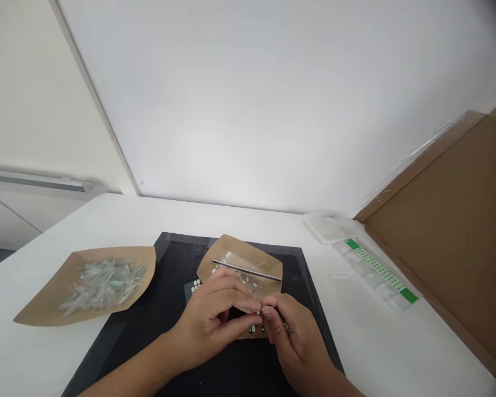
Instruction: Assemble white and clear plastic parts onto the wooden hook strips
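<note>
from my far-off seat i look down on one white table (182,212), with one big white wall (240,110) behind it and one thin metal rail (33,179) on the wall at the left. one black mat (149,325) lies flat on the table. i count two brown sheets: the left sheet (45,303) lies partly on the mat and holds a heap of clear and pale green bits (107,281), too many to count. the middle sheet (240,248) is on the mat, with one thin dark stick (248,269) across it and lots of little white dots (255,285). two hands work low over the mat. the left hand (215,311) is closed at the tips, with thumb and finger pinching one tiny pale bit (258,312). the right hand (297,331) is bent shut, thumb on finger, right beside that bit; i cannot tell if it grips something too. under the fingers i see at least three shiny balls (251,330). off to the right are one clear tub (330,227), one clear case (364,262) with one green strip (382,270), a small patch of white dots (341,274) on the table, and one big cardboard box (450,237).
</note>
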Action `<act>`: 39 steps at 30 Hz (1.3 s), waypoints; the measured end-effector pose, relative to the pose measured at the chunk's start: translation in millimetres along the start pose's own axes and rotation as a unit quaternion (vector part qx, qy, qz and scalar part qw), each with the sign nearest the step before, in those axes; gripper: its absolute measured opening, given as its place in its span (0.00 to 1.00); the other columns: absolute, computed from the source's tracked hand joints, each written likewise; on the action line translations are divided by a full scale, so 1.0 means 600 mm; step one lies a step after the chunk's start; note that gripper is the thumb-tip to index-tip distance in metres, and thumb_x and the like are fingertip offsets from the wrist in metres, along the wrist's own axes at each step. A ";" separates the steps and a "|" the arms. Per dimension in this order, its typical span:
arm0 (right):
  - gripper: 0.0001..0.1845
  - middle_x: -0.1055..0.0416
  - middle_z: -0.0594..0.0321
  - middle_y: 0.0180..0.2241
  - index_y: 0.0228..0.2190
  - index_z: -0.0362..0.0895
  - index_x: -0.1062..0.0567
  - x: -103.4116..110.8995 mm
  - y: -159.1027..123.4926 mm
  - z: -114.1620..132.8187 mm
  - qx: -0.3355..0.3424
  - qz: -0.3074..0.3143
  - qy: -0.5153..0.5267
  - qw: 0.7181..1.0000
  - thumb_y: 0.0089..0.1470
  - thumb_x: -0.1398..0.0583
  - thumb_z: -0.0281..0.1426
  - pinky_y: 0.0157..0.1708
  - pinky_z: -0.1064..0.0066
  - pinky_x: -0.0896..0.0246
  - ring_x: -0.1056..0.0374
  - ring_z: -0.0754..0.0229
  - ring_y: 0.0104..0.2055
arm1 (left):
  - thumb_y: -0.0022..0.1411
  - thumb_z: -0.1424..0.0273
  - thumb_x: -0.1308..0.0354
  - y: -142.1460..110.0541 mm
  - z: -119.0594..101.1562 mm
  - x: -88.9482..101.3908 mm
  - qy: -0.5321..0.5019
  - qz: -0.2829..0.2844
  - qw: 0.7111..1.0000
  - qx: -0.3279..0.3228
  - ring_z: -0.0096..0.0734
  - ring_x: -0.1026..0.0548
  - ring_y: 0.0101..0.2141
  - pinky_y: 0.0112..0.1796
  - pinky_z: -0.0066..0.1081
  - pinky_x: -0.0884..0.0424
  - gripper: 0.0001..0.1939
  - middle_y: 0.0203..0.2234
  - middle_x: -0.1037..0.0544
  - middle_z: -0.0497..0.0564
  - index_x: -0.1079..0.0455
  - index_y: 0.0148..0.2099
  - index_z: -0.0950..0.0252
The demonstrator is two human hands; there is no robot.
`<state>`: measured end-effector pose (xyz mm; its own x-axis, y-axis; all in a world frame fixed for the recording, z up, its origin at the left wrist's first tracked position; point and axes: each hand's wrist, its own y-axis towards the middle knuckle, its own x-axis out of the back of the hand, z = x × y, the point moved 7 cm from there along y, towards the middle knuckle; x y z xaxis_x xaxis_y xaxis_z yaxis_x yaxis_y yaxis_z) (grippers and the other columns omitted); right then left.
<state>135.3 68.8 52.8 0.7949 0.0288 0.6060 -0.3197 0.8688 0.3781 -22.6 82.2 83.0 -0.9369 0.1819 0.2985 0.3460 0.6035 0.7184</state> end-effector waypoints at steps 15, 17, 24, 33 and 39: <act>0.09 0.35 0.64 0.29 0.33 0.46 0.38 0.025 -0.005 0.057 0.222 0.045 -0.103 0.969 0.64 0.49 0.21 0.34 0.63 0.51 0.40 0.58 0.30 | 0.62 0.83 0.41 -0.012 -0.010 -0.004 0.107 0.067 0.988 -0.083 0.35 0.29 0.32 0.40 0.39 0.29 0.13 0.31 0.21 0.53 0.29 0.48 0.66; 0.08 0.33 0.63 0.30 0.34 0.46 0.37 0.013 -0.005 0.054 0.222 0.047 -0.117 0.967 0.64 0.49 0.22 0.35 0.64 0.49 0.39 0.58 0.31 | 0.63 0.83 0.43 -0.011 -0.013 -0.008 0.123 0.072 0.986 -0.089 0.35 0.29 0.32 0.40 0.37 0.29 0.12 0.31 0.21 0.54 0.30 0.48 0.67; 0.08 0.29 0.63 0.29 0.35 0.46 0.34 -0.002 0.004 0.056 0.195 0.030 -0.134 0.971 0.66 0.47 0.22 0.33 0.66 0.47 0.35 0.58 0.30 | 0.61 0.85 0.42 -0.007 -0.028 -0.008 0.124 0.072 0.985 -0.099 0.35 0.26 0.35 0.43 0.39 0.28 0.16 0.36 0.20 0.55 0.30 0.51 0.68; 0.10 0.31 0.64 0.27 0.32 0.46 0.36 0.021 0.013 0.064 0.219 0.023 -0.162 0.962 0.65 0.46 0.22 0.31 0.64 0.50 0.38 0.59 0.28 | 0.60 0.85 0.42 -0.016 -0.013 -0.004 0.146 0.051 0.984 -0.090 0.36 0.28 0.35 0.42 0.41 0.28 0.18 0.35 0.21 0.56 0.32 0.52 0.67; 0.14 0.33 0.66 0.22 0.26 0.48 0.36 0.087 0.047 0.154 0.277 0.122 -0.252 0.919 0.63 0.40 0.26 0.24 0.63 0.55 0.42 0.63 0.22 | 0.59 0.85 0.43 -0.014 -0.008 0.006 0.145 0.029 0.986 -0.077 0.36 0.29 0.34 0.39 0.39 0.29 0.20 0.34 0.22 0.54 0.35 0.52 0.65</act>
<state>120.3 49.1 160.0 0.3698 -0.1641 0.9145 -0.7808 0.4787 0.4016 -28.6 74.0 81.3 -0.8692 -0.0301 0.4935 0.4234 0.4702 0.7743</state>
